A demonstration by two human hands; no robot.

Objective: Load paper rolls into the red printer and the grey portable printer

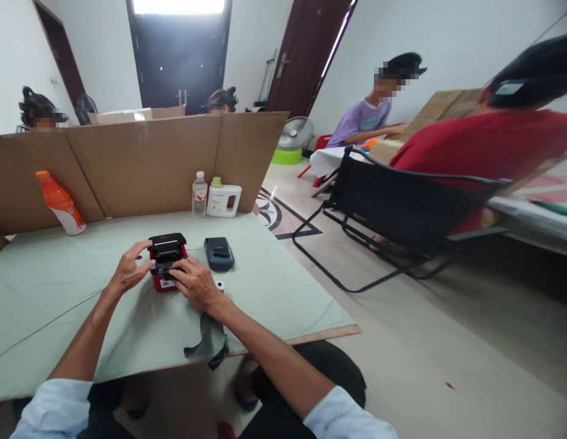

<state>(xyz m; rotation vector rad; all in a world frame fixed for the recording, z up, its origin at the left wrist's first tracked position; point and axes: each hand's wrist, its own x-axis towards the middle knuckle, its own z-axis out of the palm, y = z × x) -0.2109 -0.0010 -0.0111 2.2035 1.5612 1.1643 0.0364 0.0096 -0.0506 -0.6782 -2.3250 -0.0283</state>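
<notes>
1. The left hand point(128, 270) lay at the left side of the small red printer point(167, 263), fingers curled and thumb raised toward its open black lid; its grip was loose, touching the casing rather than closed round it.
2. The right hand point(197, 283) rested palm down on the printer's front right corner, fingers bent over the top edge; whether that grip truly clamped the casing could not be told.
3. Both forearms reached forward from pale blue sleeves, converging on the printer.
4. The printer sat on the green-covered desk point(274, 292), near its middle.
5. A dark blue printer point(219, 253) lay just beside it to the right, and a small white paper roll point(220, 285) sat near the right wrist.
6. A dark strap point(209, 341) hung over the desk's front edge beneath the right forearm.
7. Further back stood an orange bottle point(61, 203), a clear water bottle point(199, 194) and a white jug point(224, 199) against a cardboard screen point(137, 161).
8. Other people sat behind the screen and to the right, well apart.
</notes>
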